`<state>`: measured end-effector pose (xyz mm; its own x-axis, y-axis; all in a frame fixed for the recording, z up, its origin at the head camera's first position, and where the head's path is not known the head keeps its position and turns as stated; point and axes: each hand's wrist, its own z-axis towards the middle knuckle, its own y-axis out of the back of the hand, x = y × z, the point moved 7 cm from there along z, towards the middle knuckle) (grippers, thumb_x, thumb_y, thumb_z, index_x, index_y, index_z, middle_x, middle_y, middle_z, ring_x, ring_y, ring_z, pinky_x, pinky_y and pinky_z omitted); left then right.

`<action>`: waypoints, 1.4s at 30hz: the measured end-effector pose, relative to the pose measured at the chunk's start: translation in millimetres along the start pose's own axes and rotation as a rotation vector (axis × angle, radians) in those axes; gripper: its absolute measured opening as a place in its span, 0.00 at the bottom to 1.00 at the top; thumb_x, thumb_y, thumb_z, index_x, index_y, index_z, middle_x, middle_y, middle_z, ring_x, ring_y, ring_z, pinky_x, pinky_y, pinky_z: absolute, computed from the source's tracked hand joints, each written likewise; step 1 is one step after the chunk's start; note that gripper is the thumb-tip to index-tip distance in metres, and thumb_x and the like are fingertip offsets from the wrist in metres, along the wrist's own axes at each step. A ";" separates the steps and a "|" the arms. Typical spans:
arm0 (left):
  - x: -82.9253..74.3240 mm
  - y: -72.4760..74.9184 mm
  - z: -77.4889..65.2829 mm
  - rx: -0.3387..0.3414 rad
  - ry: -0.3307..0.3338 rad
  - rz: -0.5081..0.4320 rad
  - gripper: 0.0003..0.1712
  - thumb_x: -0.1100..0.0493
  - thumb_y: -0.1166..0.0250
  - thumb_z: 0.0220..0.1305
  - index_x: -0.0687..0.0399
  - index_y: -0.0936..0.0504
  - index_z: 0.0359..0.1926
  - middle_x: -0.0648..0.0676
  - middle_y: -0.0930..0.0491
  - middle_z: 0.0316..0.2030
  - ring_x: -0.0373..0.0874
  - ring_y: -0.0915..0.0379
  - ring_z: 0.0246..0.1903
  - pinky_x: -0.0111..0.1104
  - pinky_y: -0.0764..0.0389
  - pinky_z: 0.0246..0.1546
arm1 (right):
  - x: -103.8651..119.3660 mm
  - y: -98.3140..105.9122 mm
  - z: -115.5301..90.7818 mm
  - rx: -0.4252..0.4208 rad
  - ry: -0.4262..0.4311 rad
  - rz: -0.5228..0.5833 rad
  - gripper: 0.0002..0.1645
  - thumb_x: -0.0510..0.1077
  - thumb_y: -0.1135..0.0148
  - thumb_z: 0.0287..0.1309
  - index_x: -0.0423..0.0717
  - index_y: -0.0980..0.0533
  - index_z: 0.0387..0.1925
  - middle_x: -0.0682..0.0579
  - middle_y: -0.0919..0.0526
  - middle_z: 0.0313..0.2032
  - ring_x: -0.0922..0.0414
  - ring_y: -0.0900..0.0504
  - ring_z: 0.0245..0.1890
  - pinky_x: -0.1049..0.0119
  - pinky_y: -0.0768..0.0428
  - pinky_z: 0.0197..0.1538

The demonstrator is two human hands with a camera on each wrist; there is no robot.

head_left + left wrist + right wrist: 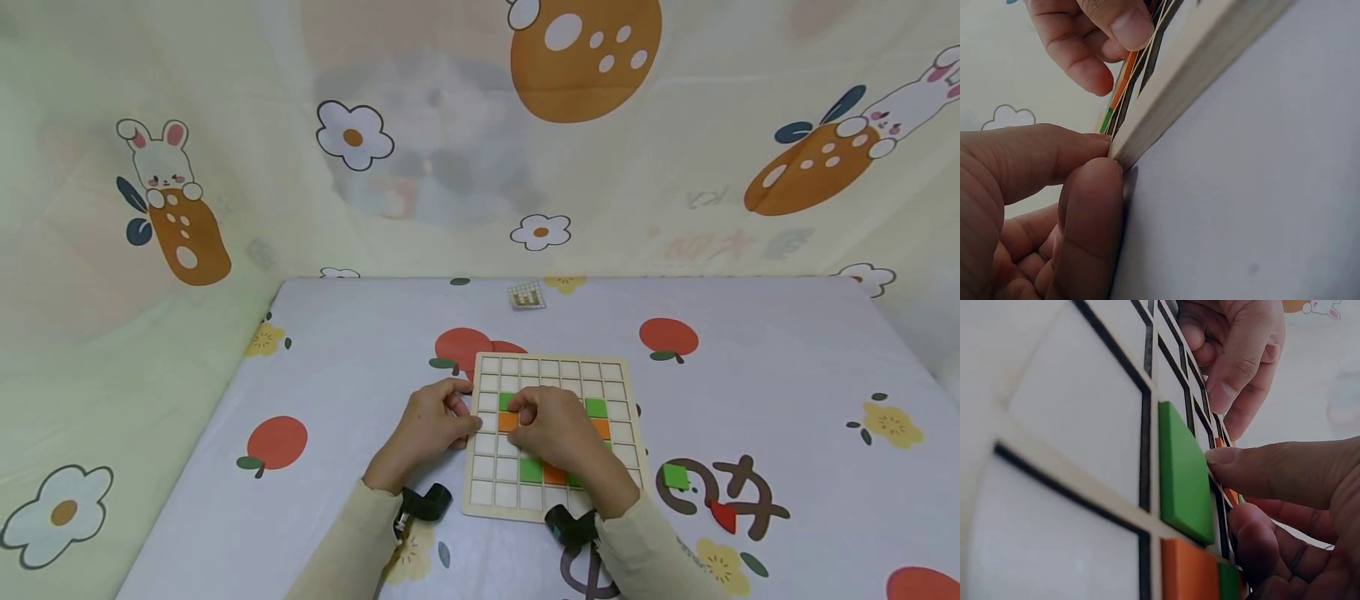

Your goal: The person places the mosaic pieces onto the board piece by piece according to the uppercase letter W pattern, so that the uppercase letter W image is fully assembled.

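Observation:
A wooden grid board (507,495) lies on the cloth with green and orange square tiles in some cells. My left hand (429,421) holds the board's left edge, thumb and a finger against the rim in the left wrist view. My right hand (558,425) is over the board. Its thumb and index finger lie either side of an orange tile (507,422), below a green tile (506,402); no piece shows between them. At the right stand another green tile (596,408) and orange tile (601,428). Lower down, a green tile (1184,478) adjoins an orange tile (1190,570). My right hand hides several cells.
Right of the board lie a loose green tile (676,477) and a red wedge-shaped piece (723,517). A small patterned card (527,296) is near the back of the table. The white cloth (360,350) has printed fruit and flowers; a printed curtain (450,167) hangs behind.

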<state>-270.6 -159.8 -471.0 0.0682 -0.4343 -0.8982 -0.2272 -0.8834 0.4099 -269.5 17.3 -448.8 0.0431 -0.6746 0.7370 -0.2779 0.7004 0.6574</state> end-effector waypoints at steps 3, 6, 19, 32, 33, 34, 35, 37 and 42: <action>-0.2 -0.6 0.6 0.002 0.001 0.004 0.27 0.66 0.27 0.62 0.62 0.21 0.62 0.52 0.21 0.29 0.39 0.23 0.18 0.30 0.20 0.24 | -0.2 0.7 -1.4 -0.006 0.006 0.004 0.15 0.35 0.22 0.50 0.48 0.14 0.41 0.53 0.24 0.29 0.55 0.28 0.31 0.63 0.28 0.35; 0.5 -1.0 0.9 0.004 0.007 0.003 0.27 0.65 0.27 0.62 0.62 0.21 0.62 0.52 0.21 0.29 0.40 0.23 0.18 0.30 0.19 0.24 | 1.1 1.5 -3.0 -0.008 0.037 -0.003 0.18 0.35 0.21 0.49 0.48 0.14 0.44 0.53 0.23 0.32 0.55 0.27 0.34 0.62 0.26 0.37; 3.0 -3.6 1.5 0.000 0.030 -0.010 0.28 0.65 0.27 0.62 0.61 0.21 0.63 0.53 0.21 0.30 0.40 0.23 0.18 0.31 0.18 0.24 | -1.5 32.9 -33.4 -0.088 0.161 -0.098 0.26 0.42 0.23 0.56 0.47 0.16 0.58 0.49 0.16 0.56 0.49 0.18 0.54 0.46 0.19 0.58; 6.7 -1.6 1.6 -0.013 0.029 -0.008 0.28 0.66 0.27 0.62 0.62 0.21 0.63 0.54 0.21 0.31 0.41 0.23 0.18 0.31 0.18 0.24 | -51.4 94.0 -82.9 -0.253 0.024 -0.175 0.33 0.44 0.20 0.53 0.43 0.19 0.62 0.38 0.20 0.61 0.41 0.18 0.53 0.53 0.14 0.43; 6.9 -1.6 1.6 -0.012 0.030 -0.008 0.28 0.66 0.26 0.62 0.61 0.21 0.63 0.54 0.21 0.31 0.41 0.23 0.19 0.31 0.18 0.24 | -56.6 97.1 -86.8 -0.259 0.015 -0.184 0.33 0.44 0.19 0.53 0.43 0.19 0.61 0.38 0.20 0.61 0.41 0.17 0.52 0.54 0.15 0.42; 7.1 -1.6 1.5 -0.012 0.032 -0.007 0.28 0.66 0.26 0.62 0.61 0.21 0.63 0.54 0.21 0.31 0.41 0.23 0.19 0.31 0.17 0.25 | -61.7 99.7 -90.5 -0.260 0.007 -0.195 0.34 0.44 0.19 0.53 0.43 0.19 0.61 0.38 0.20 0.61 0.41 0.17 0.52 0.55 0.15 0.41; 7.2 -1.5 1.3 -0.011 0.032 -0.006 0.28 0.66 0.26 0.62 0.61 0.21 0.63 0.54 0.21 0.31 0.41 0.23 0.19 0.31 0.17 0.25 | -67.1 101.9 -93.7 -0.258 -0.006 -0.197 0.34 0.44 0.19 0.53 0.42 0.19 0.61 0.38 0.20 0.61 0.40 0.17 0.53 0.54 0.15 0.42; 7.2 -1.4 1.0 -0.013 0.036 -0.005 0.28 0.66 0.26 0.62 0.61 0.21 0.63 0.54 0.22 0.31 0.41 0.23 0.19 0.31 0.17 0.25 | -77.2 105.5 -99.6 -0.254 -0.031 -0.200 0.33 0.44 0.20 0.53 0.41 0.19 0.61 0.37 0.20 0.60 0.38 0.18 0.53 0.50 0.13 0.44; 6.3 -1.9 0.5 -0.016 0.038 -0.003 0.28 0.65 0.26 0.62 0.61 0.21 0.63 0.54 0.22 0.31 0.41 0.23 0.19 0.31 0.17 0.25 | -97.1 111.2 -111.1 -0.234 -0.097 -0.212 0.31 0.44 0.21 0.53 0.42 0.18 0.59 0.41 0.18 0.56 0.43 0.17 0.48 0.45 0.16 0.48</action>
<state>-270.3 -160.8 -477.6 0.1062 -0.4378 -0.8928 -0.2110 -0.8873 0.4100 -198.0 186.6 -429.7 -0.0188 -0.8224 0.5686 -0.0439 0.5689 0.8213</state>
